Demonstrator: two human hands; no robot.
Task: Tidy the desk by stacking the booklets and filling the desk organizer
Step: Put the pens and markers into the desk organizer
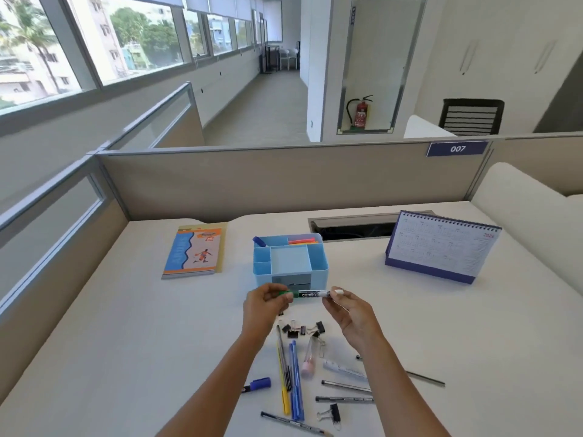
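A green-capped marker (310, 293) lies level between my two hands, just in front of the light blue desk organizer (318, 266). My left hand (263, 305) pinches its green cap end and my right hand (348, 313) pinches its white end. The organizer holds a blue marker (259, 241) in its back left slot and pink and orange sticky notes (301, 240) at the back. The booklets (194, 252) lie stacked at the far left. Loose pens (291, 378), binder clips (298, 330) and another blue marker (258, 384) lie below my hands.
A desk calendar (438, 247) stands at the right. A cable slot (350, 227) opens in the desk behind the organizer. Beige partition walls (284, 181) close the desk at the back and left. More grey pens (345, 398) and a binder clip (331, 413) lie near the front.
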